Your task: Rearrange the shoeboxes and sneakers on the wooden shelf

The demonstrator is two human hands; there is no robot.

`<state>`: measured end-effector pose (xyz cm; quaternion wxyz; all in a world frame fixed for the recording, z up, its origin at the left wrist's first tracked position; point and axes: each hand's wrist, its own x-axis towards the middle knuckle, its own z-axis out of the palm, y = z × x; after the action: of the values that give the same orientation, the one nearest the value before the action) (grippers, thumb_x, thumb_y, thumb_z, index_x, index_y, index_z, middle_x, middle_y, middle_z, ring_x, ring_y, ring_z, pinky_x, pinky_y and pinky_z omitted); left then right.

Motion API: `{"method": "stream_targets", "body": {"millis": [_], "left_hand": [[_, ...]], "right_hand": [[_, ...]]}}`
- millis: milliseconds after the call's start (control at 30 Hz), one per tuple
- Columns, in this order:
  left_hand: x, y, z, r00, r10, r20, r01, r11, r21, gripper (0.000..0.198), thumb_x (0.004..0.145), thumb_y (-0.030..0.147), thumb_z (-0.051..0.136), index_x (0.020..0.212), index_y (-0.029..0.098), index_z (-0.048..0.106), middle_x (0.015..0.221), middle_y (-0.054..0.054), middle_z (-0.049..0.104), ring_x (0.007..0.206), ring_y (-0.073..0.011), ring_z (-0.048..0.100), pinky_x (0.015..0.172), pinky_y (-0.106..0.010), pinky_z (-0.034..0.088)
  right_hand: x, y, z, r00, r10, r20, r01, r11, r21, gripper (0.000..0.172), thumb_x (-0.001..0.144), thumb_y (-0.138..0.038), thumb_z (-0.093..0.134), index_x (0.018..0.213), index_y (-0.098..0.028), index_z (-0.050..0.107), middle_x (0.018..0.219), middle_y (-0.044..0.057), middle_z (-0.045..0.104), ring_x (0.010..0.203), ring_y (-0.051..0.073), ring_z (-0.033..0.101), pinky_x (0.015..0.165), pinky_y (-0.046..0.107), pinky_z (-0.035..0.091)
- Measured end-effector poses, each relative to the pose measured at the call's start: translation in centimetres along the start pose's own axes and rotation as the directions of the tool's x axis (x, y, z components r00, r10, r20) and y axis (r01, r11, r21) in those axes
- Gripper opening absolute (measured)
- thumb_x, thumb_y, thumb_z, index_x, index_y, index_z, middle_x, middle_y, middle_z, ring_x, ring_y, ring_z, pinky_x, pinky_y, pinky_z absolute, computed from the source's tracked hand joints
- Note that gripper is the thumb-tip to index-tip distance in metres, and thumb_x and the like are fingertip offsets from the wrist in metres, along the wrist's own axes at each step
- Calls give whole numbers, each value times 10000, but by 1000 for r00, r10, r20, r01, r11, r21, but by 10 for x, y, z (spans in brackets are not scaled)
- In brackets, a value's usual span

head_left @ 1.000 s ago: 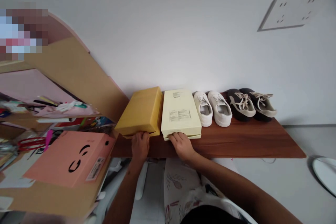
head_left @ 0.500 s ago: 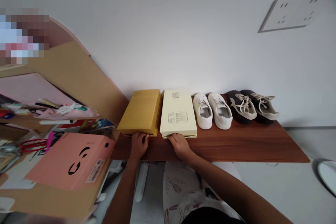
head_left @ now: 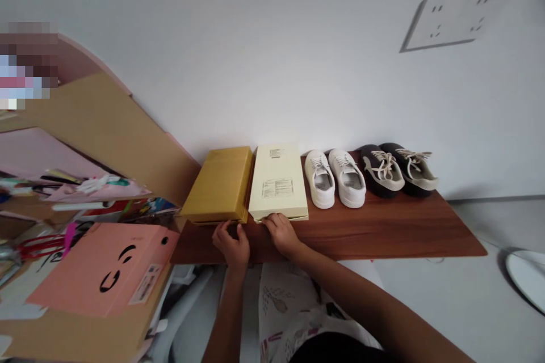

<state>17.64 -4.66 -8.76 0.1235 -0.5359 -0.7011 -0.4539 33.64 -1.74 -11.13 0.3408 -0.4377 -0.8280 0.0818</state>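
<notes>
A yellow-gold shoe box [head_left: 219, 181] and a cream shoe box [head_left: 279, 173] with printed text lie side by side on a dark red-brown wooden board [head_left: 361, 238]. My left hand [head_left: 232, 244] is just in front of the yellow box, thumb and fingers apart, with nothing in it. At the front edge of the cream box, my right hand [head_left: 281, 233] has its fingers curled against the lid; the fingertips are partly hidden. To the right stand white sneakers [head_left: 336, 181] and black-and-beige sneakers [head_left: 398, 173] with loose laces.
On the left, a cluttered desk [head_left: 128, 334] holds a pink box [head_left: 102, 266] with black markings. A tan panel [head_left: 114, 119] rises behind it. A white wall with a socket plate [head_left: 447, 20] stands behind the board. A round white object [head_left: 532, 278] sits at the far right.
My left hand has drawn back from the yellow box's front edge and moved rightward, its fingers apart. My right hand stays at the cream box. The view has shifted slightly right.
</notes>
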Motion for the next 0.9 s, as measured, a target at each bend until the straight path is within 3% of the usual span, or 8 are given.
{"method": "stream_targets", "body": {"millis": [233,333,400,500,600,700,767,900], "left_hand": [[-17,91,-13,992,121,41,-113,981,-157,283,932,316,499,1178,178,516,1216,-167,531,1201,-275,492,1061,-498,361],[-25,116,-21,991,118,66,-102,973,-206,264,924,302,524,1161,186,535,1195,-159,546,1188,-273,517,1051,-494,389],[-32,133,-18,986,120,113,-85,960,-268,220,926,278,524,1128,196,553,1152,-144,567,1145,-258,552,1025,-471,427],[-41,170,8,910,272,313,-123,898,-423,193,936,232,498,1115,220,570,1133,-118,595,1101,-222,591,983,-412,481],[-42,213,57,805,389,447,-173,876,-450,339,896,202,537,1235,191,538,1323,-173,525,1278,-278,495,1053,-472,433],[-32,245,104,808,306,503,-151,934,-324,321,831,149,579,1151,126,565,1253,-220,556,1333,-355,424,1079,-576,361],[-22,253,121,806,280,521,-125,941,-314,179,821,134,577,1000,133,587,1063,-188,618,1266,-350,483,1078,-578,351],[-7,251,124,863,135,487,83,913,-400,67,872,246,560,887,181,550,938,-128,619,1063,-301,592,996,-517,433]], "right_hand": [[-26,14,-38,983,-151,-105,166,973,158,267,935,-167,451,1044,-220,689,1057,84,659,1013,197,582,977,403,449],[-65,38,-79,967,-4,-253,47,986,162,268,897,-163,460,1011,-260,682,1057,75,656,1032,213,596,988,461,449],[-85,62,-110,910,149,-386,-109,986,124,237,879,-187,516,1058,-251,658,1104,102,632,1063,239,581,970,476,461],[-89,99,-151,772,379,-511,-397,914,79,350,882,-291,562,1221,-208,579,1259,168,543,1184,300,516,991,533,433],[-67,132,-172,743,471,-475,-510,859,54,498,872,-412,575,1299,-165,510,1404,215,420,1313,347,414,1037,568,380],[-46,155,-176,755,538,-374,-530,837,135,548,828,-501,603,1234,-142,523,1355,223,464,1281,348,443,1020,533,403],[-42,163,-176,716,620,-322,-560,785,265,521,794,-542,628,1133,-154,544,1160,170,583,1113,307,550,954,484,454],[-51,168,-174,495,823,-278,-548,544,635,535,748,-580,678,1075,-191,509,939,58,633,857,209,596,826,381,506]]}}
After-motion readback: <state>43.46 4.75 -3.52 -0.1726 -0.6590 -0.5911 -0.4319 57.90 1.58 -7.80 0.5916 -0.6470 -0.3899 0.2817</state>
